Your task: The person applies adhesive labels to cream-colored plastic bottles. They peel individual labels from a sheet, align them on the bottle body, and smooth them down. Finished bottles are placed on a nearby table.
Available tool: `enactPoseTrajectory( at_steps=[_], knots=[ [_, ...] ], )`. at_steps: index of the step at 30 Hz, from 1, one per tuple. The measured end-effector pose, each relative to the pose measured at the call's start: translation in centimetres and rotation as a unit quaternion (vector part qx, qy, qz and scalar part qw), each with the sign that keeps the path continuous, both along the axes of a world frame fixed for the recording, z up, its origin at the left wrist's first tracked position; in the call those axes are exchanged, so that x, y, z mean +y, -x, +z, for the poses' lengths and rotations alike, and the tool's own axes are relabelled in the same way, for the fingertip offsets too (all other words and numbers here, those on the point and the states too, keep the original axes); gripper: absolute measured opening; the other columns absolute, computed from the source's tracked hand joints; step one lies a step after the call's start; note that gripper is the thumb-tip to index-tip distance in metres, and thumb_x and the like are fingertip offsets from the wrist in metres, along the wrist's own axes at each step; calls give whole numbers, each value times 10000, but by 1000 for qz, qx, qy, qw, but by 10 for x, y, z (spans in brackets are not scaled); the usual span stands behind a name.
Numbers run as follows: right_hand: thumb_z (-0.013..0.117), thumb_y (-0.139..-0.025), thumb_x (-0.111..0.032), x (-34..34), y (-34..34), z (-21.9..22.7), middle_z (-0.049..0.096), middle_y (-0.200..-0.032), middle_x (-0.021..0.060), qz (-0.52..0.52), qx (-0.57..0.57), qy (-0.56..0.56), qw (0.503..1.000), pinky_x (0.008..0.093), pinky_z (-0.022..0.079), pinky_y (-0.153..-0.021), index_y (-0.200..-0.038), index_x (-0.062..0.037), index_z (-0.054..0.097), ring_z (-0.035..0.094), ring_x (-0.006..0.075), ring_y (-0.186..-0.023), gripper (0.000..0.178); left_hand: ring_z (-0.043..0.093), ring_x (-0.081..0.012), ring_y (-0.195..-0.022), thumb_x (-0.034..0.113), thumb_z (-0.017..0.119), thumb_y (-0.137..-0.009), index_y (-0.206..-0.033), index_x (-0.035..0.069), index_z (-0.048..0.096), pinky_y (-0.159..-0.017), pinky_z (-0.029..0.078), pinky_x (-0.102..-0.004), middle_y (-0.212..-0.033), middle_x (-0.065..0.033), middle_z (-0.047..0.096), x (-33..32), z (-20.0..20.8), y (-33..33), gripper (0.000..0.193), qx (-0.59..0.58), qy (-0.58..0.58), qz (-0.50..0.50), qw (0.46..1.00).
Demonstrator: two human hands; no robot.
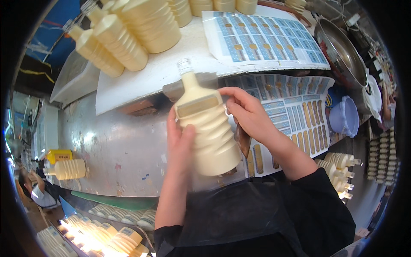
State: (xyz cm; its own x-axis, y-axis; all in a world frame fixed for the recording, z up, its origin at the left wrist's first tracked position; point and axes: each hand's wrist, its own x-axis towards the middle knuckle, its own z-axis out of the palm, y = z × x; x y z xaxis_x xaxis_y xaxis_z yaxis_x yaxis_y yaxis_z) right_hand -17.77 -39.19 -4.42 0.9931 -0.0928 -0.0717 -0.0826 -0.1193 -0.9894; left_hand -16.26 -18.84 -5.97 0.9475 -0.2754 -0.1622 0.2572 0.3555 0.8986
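Note:
A cream ribbed bottle (216, 150) with a clear threaded neck is held tilted over the bench, its base toward me. Across its shoulder lies a gold-grey label strip (198, 106). My left hand (180, 139) is closed round the bottle's left side, thumb on the front; it is slightly blurred. At the right end of the strip, my right hand (248, 112) has its index finger and thumb against the bottle's edge, the other fingers curled. Beside that hand is a sheet of blue and gold labels (295, 113), partly covered by my forearm.
Another label sheet (265, 38) lies on the raised white board (167, 64), with cream bottles (117, 43) standing at its far left. A bottle lies on its side (70, 169) near a yellow container (59, 155). To the right are a metal pan (342, 47) and a lilac bucket (344, 116).

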Motion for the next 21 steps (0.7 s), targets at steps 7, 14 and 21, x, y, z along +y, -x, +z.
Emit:
enactPoseTrajectory(
  at_steps=[7,14,21],
  knots=[
    [539,-1039,-158,2,-18,-2,614,-942,1,9,-68,-58,996,222,457,-685,-1277,-45,618,541,45,-783,276,520,-221,-1298,181,564,-999,-1488,19,414,-1127,410,-391,-1411,-122,541,1,13,-20,536,-14,-63,63,996],
    [714,-954,-289,6,-27,4,622,-770,7,4,14,-19,1000,277,468,-673,-1101,-27,632,564,87,-733,312,651,-179,-1082,191,506,-1097,-1281,19,532,-953,553,-334,-1197,-106,655,-8,2,-27,254,5,-10,103,995],
    [705,-963,-257,7,-28,-7,638,-811,4,-4,15,-87,996,256,479,-701,-1108,-34,640,578,76,-752,274,646,-179,-1090,166,538,-1080,-1289,24,529,-947,555,-331,-1208,-110,646,-9,0,-26,253,1,-7,107,994]
  ],
)
